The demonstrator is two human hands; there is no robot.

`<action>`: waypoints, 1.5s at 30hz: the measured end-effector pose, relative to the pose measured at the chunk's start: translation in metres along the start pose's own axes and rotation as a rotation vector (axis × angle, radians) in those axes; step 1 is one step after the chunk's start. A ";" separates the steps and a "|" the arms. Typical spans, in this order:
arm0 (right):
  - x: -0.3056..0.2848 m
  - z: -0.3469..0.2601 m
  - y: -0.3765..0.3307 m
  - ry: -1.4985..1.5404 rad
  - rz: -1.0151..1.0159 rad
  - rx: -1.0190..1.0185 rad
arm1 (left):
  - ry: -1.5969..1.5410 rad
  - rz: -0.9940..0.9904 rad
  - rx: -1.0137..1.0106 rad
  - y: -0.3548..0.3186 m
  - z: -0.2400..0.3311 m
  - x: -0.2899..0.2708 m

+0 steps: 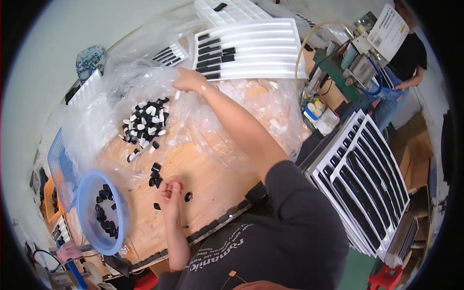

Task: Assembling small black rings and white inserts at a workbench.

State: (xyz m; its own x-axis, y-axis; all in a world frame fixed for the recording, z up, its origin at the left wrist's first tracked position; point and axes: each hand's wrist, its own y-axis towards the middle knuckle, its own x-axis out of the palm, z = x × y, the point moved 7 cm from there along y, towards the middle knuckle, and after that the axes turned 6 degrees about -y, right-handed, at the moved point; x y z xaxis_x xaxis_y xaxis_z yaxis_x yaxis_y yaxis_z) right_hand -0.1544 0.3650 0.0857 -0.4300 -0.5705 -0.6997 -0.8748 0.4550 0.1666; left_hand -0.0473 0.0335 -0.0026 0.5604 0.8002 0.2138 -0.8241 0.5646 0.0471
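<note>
While the left hand [170,195] is hovering half-curled beside loose black pieces [155,167] on the wooden table [217,191], can't tell whether it's gripping anything. Farther out, the right hand [188,81] is hanging over plastic film [187,118], apparently pinching a white piece [177,95]. It's looking light, stiff, maybe slick; sides are offering best hold. White tray [263,46] is lying just beyond.

Holds the right hand [190,80] beside the white ribbed tray [268,53], over clear plastic [130,79]; curls the left hand [170,192] near black pieces [155,174].
</note>
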 end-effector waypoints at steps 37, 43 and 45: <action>0.049 -0.040 -0.281 0.391 -0.265 -0.382 | 0.076 -0.243 -0.113 0.002 -0.044 0.011; 0.059 -0.042 -0.282 0.345 -0.285 -0.437 | 0.048 -0.258 -0.075 0.000 -0.042 0.015; 0.057 -0.041 -0.283 0.333 -0.274 -0.407 | 0.050 -0.266 -0.085 0.000 -0.041 0.018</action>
State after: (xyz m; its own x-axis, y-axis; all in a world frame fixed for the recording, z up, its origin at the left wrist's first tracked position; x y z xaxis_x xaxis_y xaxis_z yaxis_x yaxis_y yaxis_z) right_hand 0.0593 0.1761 0.0272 -0.1654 -0.8438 -0.5106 -0.9509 -0.0008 0.3094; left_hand -0.0335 0.0562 -0.0388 0.7614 0.6292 0.1563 -0.6385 0.7695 0.0129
